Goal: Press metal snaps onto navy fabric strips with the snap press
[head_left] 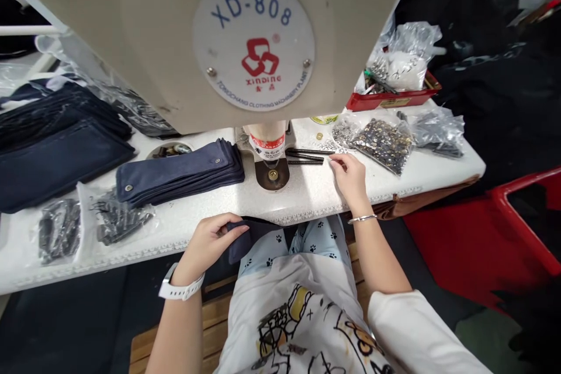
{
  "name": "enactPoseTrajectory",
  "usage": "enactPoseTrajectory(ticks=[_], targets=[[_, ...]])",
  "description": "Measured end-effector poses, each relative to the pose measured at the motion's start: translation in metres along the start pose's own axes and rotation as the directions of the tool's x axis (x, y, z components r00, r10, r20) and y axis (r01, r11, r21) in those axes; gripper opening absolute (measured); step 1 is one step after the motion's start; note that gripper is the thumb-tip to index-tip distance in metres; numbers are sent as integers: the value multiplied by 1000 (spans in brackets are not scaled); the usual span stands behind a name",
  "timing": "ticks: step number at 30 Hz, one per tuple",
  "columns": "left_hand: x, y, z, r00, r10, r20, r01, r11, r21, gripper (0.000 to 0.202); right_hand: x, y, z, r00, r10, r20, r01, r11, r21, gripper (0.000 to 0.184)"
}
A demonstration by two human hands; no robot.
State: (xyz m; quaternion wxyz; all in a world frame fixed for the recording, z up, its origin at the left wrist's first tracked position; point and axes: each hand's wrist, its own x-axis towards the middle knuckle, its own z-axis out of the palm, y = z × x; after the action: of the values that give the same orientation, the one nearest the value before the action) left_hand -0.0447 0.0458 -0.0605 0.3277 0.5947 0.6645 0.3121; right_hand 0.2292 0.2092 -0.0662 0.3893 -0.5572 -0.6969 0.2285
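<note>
My left hand (219, 239) pinches a dark navy fabric piece (240, 241) at the front edge of the table, thumb on top. My right hand (352, 180) rests on the tabletop at the right, its thumb and fingertips pressed together. Those fingertips are beside the right ends of several thin black ribbed sticks (307, 158); whatever is between them is hidden. Between my hands stands the snap press, its dark base plate (272, 178) bearing a brass-coloured round die (273, 174) under the head. A stack of navy fabric pieces with snaps (175, 170) lies left of the press.
The beige machine housing (144, 29) looms overhead. Bags of dark small parts (59, 228) lie at the left, near more navy fabric (65, 158). At the right are a bag of metal snaps (381, 141), loose silver bits, and a red tray (394, 99). A red chair (464, 245) stands beyond.
</note>
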Motion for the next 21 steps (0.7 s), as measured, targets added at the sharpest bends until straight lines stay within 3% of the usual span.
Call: enactPoseTrajectory(ticks=[2, 4, 7, 10, 14, 21], targets=[[0, -2, 1, 1000, 5, -6, -5, 1000, 9, 23, -5, -13, 0, 996, 83, 22, -85, 985, 151, 14], [0, -4, 1, 1000, 13, -5, -12, 1000, 18, 24, -10, -32, 5, 971, 146, 188, -207, 909, 363, 11], [-1, -5, 2, 1000, 27, -10, -27, 999, 30, 25, -13, -65, 21, 859, 142, 492, -443, 688, 575, 13], [-2, -4, 2, 999, 36, -6, -36, 999, 31, 25, -11, -90, 37, 757, 129, 641, -610, 491, 622, 15], [-4, -3, 1, 998, 61, 20, -61, 997, 44, 25, -7, -105, 42, 710, 98, 697, -680, 353, 643, 11], [-4, -5, 2, 997, 71, 7, -71, 996, 48, 24, -8, -106, 34, 714, 77, 696, -675, 340, 655, 17]])
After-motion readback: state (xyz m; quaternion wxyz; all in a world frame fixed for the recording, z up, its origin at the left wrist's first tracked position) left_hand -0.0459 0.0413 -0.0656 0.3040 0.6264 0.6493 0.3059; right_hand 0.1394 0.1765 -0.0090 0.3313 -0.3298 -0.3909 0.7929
